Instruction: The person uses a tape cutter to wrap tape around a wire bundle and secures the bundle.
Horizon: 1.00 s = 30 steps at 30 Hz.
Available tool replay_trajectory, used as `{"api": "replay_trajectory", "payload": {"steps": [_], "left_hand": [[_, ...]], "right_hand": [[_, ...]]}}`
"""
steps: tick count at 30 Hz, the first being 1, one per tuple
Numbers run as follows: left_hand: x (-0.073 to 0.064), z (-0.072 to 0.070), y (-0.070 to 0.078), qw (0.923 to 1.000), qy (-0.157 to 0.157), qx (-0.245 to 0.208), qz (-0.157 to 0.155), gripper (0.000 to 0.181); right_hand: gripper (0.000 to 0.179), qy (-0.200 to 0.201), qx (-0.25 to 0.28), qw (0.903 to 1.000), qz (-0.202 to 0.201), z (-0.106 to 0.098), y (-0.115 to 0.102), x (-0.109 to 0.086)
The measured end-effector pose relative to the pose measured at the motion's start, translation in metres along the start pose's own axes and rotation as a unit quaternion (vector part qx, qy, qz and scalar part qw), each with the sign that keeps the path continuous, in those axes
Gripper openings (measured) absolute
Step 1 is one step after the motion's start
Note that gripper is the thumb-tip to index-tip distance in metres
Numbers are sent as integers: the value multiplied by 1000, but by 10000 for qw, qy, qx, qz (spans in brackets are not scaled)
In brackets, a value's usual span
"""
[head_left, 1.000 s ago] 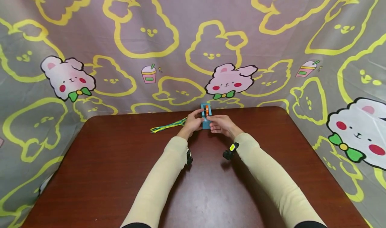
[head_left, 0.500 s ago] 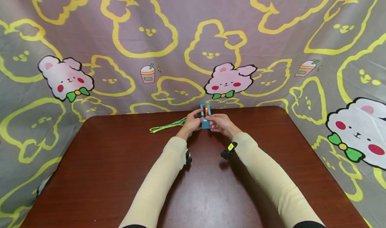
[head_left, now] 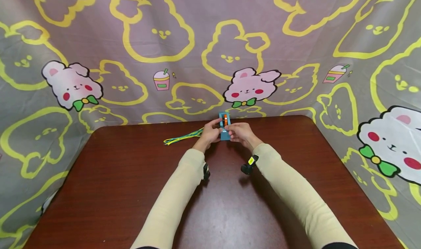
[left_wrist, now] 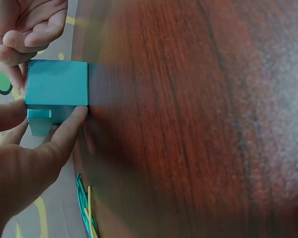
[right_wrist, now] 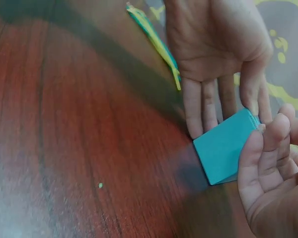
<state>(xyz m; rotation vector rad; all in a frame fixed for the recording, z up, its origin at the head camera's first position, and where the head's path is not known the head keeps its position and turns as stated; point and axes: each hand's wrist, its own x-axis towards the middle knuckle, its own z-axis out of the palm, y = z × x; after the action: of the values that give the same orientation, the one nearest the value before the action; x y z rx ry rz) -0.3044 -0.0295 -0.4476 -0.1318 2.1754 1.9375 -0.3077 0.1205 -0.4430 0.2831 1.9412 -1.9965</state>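
Note:
A teal tape dispenser (head_left: pixel 225 136) stands near the far edge of the table, with an orange tape roll (head_left: pixel 226 121) in its upper part. My left hand (head_left: pixel 210 132) grips it from the left side; the left wrist view shows the thumb and fingers around the dispenser's body (left_wrist: pixel 57 83). From the right, my right hand (head_left: pixel 242 132) has its thumb and index fingertip together at the toothed front edge, pinching the tape's end. In the right wrist view, the fingertips of the right hand (right_wrist: pixel 275 183) partly cover that edge.
A loose bundle of yellow and green cords (head_left: pixel 182 136) lies on the brown table (head_left: pixel 131 176), left of the left hand. A patterned cloth (head_left: pixel 194 29) hangs close behind the table's far edge and along both sides.
Both hands stay at the tape dispenser, which keeps its place. The right hand has shifted only slightly at the toothed edge.

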Motion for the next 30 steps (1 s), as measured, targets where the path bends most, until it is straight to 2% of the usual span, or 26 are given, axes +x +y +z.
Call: {"api": "replay_trajectory", "payload": {"steps": [10, 19, 30], "left_hand": [[3, 1, -2, 9998, -117, -155, 23, 50], [2, 0, -3, 9999, -94, -125, 30, 50], [2, 0, -2, 10000, -89, -10, -2, 49]], "right_hand": [[25, 89, 99, 9999, 79, -4, -9, -4], [22, -44, 174, 9976, 662, -6, -8, -2], [24, -5, 136, 9978, 647, -5, -8, -5]]}}
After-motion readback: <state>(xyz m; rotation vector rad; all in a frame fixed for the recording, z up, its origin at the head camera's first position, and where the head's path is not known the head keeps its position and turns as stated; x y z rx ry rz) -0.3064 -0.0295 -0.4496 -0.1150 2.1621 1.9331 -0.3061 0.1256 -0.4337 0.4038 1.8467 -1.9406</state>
